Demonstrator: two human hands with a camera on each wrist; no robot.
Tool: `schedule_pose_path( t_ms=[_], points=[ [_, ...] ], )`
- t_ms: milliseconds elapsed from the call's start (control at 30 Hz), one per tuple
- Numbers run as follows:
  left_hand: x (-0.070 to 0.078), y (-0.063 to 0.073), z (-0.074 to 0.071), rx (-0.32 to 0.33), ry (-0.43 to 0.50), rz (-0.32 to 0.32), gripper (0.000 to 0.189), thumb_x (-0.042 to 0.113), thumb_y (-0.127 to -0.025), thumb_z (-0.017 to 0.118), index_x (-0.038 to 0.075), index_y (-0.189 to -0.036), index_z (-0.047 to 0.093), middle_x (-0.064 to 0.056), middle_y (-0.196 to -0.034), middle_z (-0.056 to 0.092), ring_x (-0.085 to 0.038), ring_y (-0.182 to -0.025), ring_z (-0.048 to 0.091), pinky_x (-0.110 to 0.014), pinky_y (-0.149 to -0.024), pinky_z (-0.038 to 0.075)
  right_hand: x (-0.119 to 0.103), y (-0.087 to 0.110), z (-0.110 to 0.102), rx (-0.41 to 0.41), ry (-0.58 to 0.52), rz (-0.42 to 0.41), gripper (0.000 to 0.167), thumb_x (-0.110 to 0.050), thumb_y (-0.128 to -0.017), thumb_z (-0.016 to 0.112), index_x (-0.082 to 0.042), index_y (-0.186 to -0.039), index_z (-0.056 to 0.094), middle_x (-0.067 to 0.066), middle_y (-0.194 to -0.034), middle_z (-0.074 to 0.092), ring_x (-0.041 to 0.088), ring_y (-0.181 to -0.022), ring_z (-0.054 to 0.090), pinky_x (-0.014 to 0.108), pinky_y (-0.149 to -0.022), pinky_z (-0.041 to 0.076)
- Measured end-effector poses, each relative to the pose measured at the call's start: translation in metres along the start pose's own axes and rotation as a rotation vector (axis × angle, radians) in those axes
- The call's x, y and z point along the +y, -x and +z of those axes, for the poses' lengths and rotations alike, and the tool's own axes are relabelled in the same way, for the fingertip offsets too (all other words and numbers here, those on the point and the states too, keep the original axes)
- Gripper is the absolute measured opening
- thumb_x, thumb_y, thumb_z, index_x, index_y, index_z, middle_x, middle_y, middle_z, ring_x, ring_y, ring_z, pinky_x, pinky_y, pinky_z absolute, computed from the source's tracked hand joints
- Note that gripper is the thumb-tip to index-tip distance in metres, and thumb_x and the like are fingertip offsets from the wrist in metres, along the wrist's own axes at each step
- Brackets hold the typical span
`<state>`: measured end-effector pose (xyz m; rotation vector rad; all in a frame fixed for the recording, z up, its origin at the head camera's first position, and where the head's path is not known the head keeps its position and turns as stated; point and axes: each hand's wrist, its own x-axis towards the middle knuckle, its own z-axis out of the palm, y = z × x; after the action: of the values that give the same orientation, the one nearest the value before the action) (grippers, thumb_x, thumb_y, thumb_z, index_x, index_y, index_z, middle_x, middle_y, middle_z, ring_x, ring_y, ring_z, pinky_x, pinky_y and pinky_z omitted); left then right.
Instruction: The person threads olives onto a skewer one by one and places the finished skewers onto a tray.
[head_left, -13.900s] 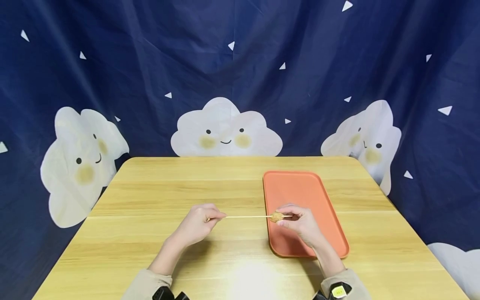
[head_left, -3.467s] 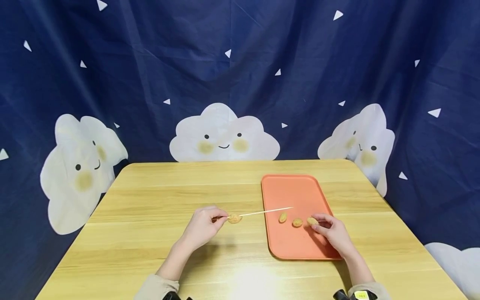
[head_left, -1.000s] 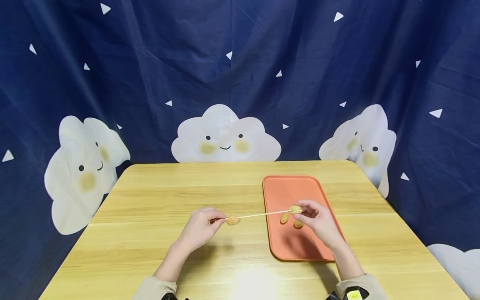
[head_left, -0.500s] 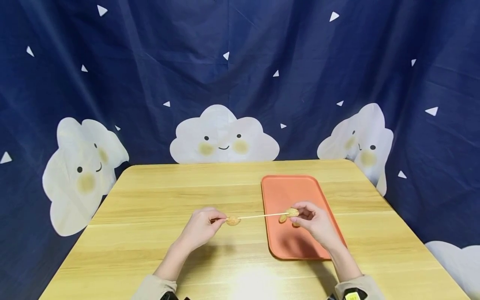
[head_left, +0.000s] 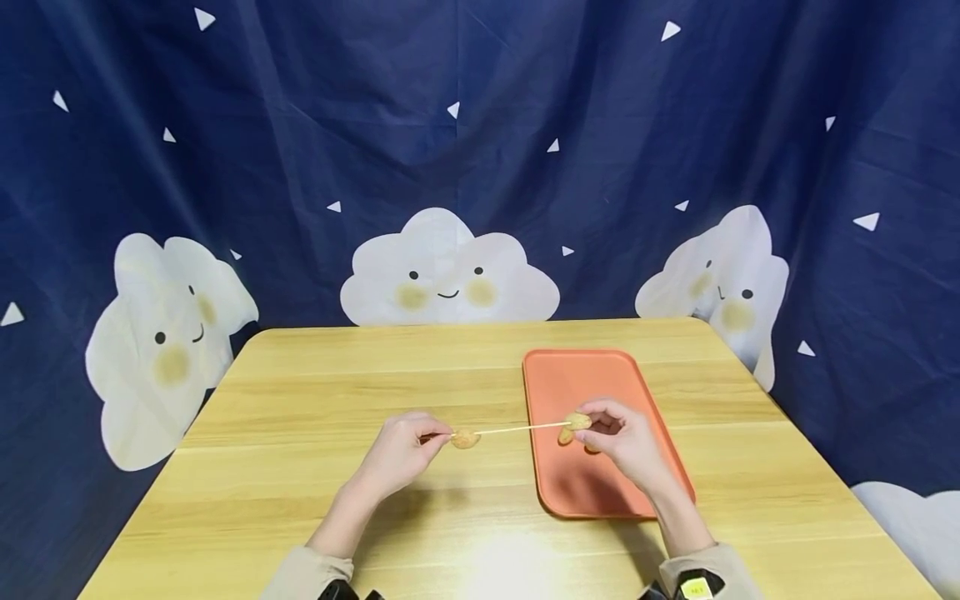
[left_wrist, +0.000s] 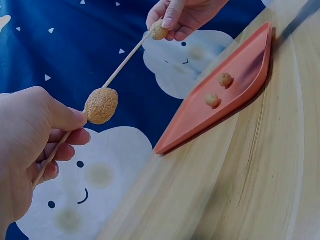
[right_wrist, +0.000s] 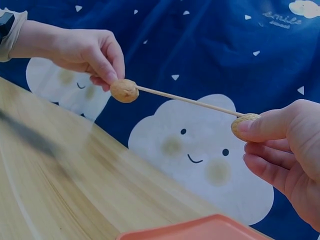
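My left hand [head_left: 401,454] pinches a thin wooden skewer [head_left: 517,430] near one end; the skewer's tail runs back under the palm in the left wrist view. Threaded on it, right against the left fingertips, sits a wrinkled golden-brown oval ball [left_wrist: 101,106]. My right hand [head_left: 626,442] pinches a second such ball [right_wrist: 244,126] between thumb and fingers at the skewer's far end, which meets the ball and hides there. The skewer is held nearly level above the table. Beneath the right hand, two more wrinkled balls [left_wrist: 226,79] lie on the orange tray [head_left: 581,379], partly covered in the head view.
The light wooden table [head_left: 360,367] stretches around the tray, which lies right of its middle. Behind the table hangs a dark blue curtain [head_left: 375,108] with white clouds and triangles. Wrist cameras and beige sleeves [head_left: 708,571] show at the near edge.
Earlier the first ball was at the skewer's right end; it came to sit by my left fingers. My right hand picked a ball off the tray, brought it to the skewer's tip and shifted slightly left.
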<state>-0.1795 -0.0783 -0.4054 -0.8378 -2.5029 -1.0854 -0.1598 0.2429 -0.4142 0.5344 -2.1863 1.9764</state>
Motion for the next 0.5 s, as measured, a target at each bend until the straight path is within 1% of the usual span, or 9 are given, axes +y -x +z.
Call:
schedule_pose_path(
  t_ms=[100, 233, 333, 500],
  points=[
    [0.0013, -0.0009, -0.0005, 0.002, -0.001, 0.012, 0.007, 0.004, -0.078, 0.071, 0.01, -0.081, 0.073, 0.005, -0.079, 0.065, -0.007, -0.071, 0.058, -0.023, -0.062, 0.048, -0.0003, -0.0011, 0.0014, 0.006, 0.0, -0.022, 0.026, 0.005, -0.078, 0.069, 0.009, -0.102, 0.059, 0.006, -0.081, 0.062, 0.016, -0.064, 0.058, 0.026, -0.053, 0.05],
    [0.0028, -0.0013, -0.0003, -0.001, 0.003, 0.014, 0.006, 0.005, -0.079, 0.071, 0.01, -0.08, 0.073, 0.004, -0.078, 0.065, -0.008, -0.071, 0.058, -0.023, -0.063, 0.049, 0.0008, -0.0013, 0.0029, 0.001, -0.013, -0.041, 0.026, 0.008, -0.077, 0.069, 0.008, -0.101, 0.06, 0.005, -0.079, 0.062, 0.013, -0.062, 0.057, 0.024, -0.052, 0.049],
    [0.0031, -0.0015, 0.0007, -0.001, 0.005, 0.018, 0.006, 0.004, -0.079, 0.071, 0.01, -0.08, 0.074, 0.004, -0.078, 0.065, -0.008, -0.071, 0.058, -0.023, -0.062, 0.049, 0.0018, -0.0012, 0.0041, -0.005, -0.02, -0.052, 0.026, 0.009, -0.076, 0.068, 0.007, -0.101, 0.06, 0.002, -0.08, 0.062, 0.009, -0.062, 0.057, 0.023, -0.052, 0.048],
    [0.003, -0.0018, 0.0023, 0.003, 0.006, 0.027, 0.007, 0.003, -0.078, 0.071, 0.01, -0.079, 0.073, 0.005, -0.078, 0.065, -0.007, -0.071, 0.058, -0.023, -0.062, 0.049, 0.0023, -0.0016, 0.0063, -0.013, -0.046, -0.058, 0.026, 0.01, -0.076, 0.068, 0.008, -0.1, 0.059, 0.0, -0.083, 0.065, 0.008, -0.065, 0.058, 0.022, -0.052, 0.048]
  ],
)
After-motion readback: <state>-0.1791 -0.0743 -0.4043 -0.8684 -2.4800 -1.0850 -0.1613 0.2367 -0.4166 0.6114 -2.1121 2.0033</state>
